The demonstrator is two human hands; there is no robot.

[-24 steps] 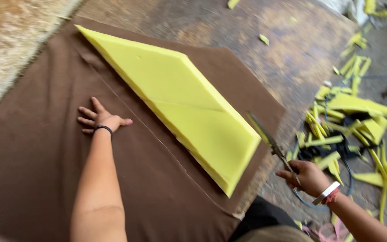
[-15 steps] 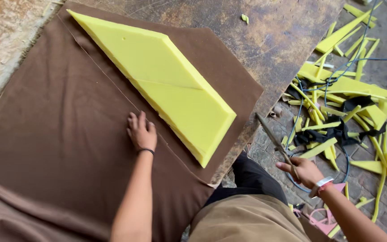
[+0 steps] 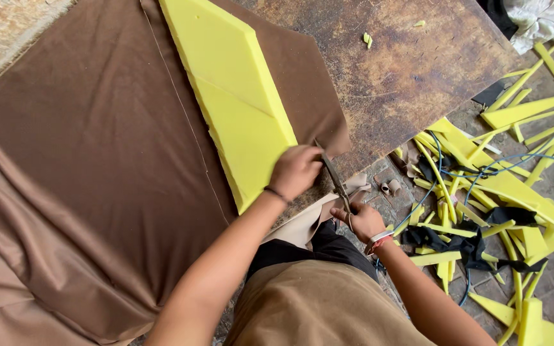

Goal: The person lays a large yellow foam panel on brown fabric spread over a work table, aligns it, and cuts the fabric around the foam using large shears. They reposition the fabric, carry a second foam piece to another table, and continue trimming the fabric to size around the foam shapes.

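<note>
Here, hands: the left hand [image 3: 296, 170] is curled into a fist, pressing on the edge of the brown cloth [image 3: 97, 166] by the foam's tip. The right hand [image 3: 361, 220] grips the scissors [image 3: 332, 174].
Scissors: the blades point up and away, just right of the left hand.
Foam: the yellow foam [image 3: 232, 90] lies on the cloth, long side running away from the hands.
Worktop: the wooden worktop [image 3: 405, 70] sits beyond the right hand.
Floor: yellow scraps [image 3: 514, 192] lie right of it.
Labels: none seen.
</note>
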